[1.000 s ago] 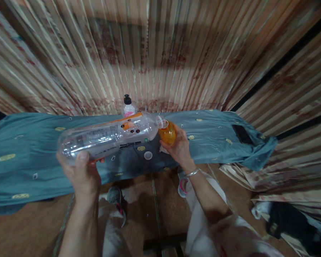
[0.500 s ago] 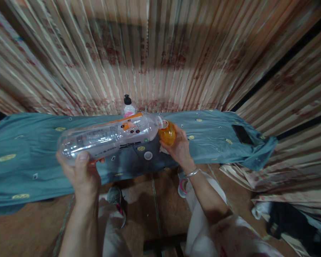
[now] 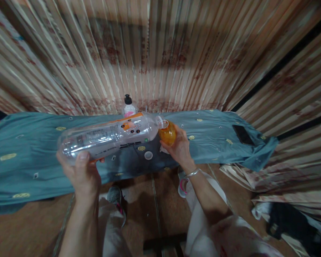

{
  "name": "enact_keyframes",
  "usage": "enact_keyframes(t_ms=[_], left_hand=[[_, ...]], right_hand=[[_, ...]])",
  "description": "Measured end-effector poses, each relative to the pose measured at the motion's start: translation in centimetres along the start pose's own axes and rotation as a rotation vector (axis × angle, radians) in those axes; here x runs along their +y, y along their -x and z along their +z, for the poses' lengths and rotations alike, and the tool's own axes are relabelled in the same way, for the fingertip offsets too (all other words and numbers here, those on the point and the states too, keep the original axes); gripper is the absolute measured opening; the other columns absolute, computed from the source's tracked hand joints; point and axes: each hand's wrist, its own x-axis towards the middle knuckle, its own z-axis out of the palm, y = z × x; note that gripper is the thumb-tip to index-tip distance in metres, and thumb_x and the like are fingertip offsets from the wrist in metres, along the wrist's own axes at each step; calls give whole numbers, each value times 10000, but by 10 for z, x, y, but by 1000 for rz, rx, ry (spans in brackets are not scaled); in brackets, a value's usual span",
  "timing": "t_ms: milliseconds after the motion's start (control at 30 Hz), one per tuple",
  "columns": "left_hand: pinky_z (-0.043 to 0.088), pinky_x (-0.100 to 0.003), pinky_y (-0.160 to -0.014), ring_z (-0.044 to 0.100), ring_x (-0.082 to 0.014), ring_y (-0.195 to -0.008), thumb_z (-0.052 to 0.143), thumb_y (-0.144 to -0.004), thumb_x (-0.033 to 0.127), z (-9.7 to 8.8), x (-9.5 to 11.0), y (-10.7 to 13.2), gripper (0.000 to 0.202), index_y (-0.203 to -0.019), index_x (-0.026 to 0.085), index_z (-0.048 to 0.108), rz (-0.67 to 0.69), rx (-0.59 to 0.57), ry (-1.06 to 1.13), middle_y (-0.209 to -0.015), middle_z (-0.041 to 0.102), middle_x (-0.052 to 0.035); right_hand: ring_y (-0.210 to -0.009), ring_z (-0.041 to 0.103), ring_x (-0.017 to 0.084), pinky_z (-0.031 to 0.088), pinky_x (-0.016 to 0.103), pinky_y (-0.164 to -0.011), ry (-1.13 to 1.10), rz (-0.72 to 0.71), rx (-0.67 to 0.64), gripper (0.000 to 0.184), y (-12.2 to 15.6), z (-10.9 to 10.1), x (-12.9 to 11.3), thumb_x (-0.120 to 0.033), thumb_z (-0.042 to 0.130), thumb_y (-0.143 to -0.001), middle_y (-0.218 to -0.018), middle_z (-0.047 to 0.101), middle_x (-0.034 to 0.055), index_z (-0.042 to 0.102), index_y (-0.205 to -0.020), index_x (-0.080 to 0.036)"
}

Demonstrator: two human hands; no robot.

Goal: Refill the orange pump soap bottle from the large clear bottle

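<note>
left hand [image 3: 79, 175]: curled, thumb [image 3: 82, 157] uppermost | right hand [image 3: 179, 148]: curled, forearm [image 3: 210, 198] slanted

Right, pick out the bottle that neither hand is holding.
The black-topped bottle at the far edge of the cloth; the left hand grips the large clear bottle, the right hand the small amber container.

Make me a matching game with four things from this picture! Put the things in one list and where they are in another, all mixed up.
Things:
1. big clear bottle
2. orange container
3. black phone
4. black-topped bottle

Places:
A. behind the other bottle, near the curtain
B. in the right hand
C. lying near the right end of the blue-green cloth
D. tilted in the left hand

Right pairs: 1-D, 2-B, 3-C, 4-A
</note>
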Motion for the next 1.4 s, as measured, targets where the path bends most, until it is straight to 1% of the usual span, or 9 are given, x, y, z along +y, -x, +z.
enact_keyframes(t_ms=[133,333,567,767,900,967,1100,1267,1400], left_hand=[[427,-179,-383,536,-138,-670,779,-576,349,-1,-1,0,410,-953,221,681,-25,35,20,-1014,639,-64],[420,-177,-393,538,-140,-681,796,-550,345,-2,-2,0,430,-947,222,688,-45,43,33,-1051,642,-69],[411,-182,-397,538,-149,-693,785,-541,338,-2,-1,0,442,-950,207,685,-47,60,23,-1052,630,-79],[410,-189,-414,509,-137,-681,763,-558,390,1,0,-1,467,-986,226,677,-16,32,-19,-1095,606,-69],[361,-158,-383,491,-119,-653,748,-578,395,2,0,-1,463,-1006,238,669,-16,12,-22,-1091,601,-61],[364,-158,-386,499,-122,-659,756,-573,393,1,-1,-1,482,-1018,234,663,-21,11,-10,-1096,603,-67],[418,-188,-424,496,-126,-664,755,-572,407,0,-2,-1,513,-1044,238,645,-20,25,-20,-1086,601,-65],[364,-160,-382,498,-127,-652,751,-558,402,4,1,-1,466,-976,225,648,-22,29,-23,-1051,600,-65],[369,-156,-388,505,-133,-671,753,-555,386,3,1,0,447,-955,220,644,-25,33,-9,-971,581,-49]], right_hand=[[-1127,588,314,515,514,-982,8,0,6,783,0,0,0,-338,784,-730,-1221,632,163,400,-1385,-151],[-1137,588,317,503,524,-998,13,1,-4,786,0,1,0,-344,773,-743,-1239,624,167,382,-1398,-153],[-1126,595,320,520,515,-973,10,5,3,797,1,0,0,-335,788,-720,-1210,637,159,393,-1388,-153],[-1134,587,312,507,511,-995,4,12,-9,763,1,0,0,-348,763,-750,-1229,627,156,397,-1394,-164],[-1150,571,310,492,513,-1011,2,14,-8,762,1,1,0,-359,756,-762,-1246,619,162,393,-1401,-157],[-1154,567,311,494,510,-1006,-1,20,-13,763,2,1,1,-372,752,-767,-1247,618,165,392,-1403,-153],[-1172,559,310,481,510,-1021,-2,36,-25,759,1,0,0,-387,742,-776,-1260,616,164,391,-1407,-156],[-1172,567,307,490,502,-1009,-7,35,-30,759,1,-2,-2,-371,751,-769,-1264,619,156,394,-1406,-166],[-1162,577,304,493,502,-1006,-7,27,-28,762,0,-3,-3,-364,751,-770,-1262,623,154,387,-1411,-171]])
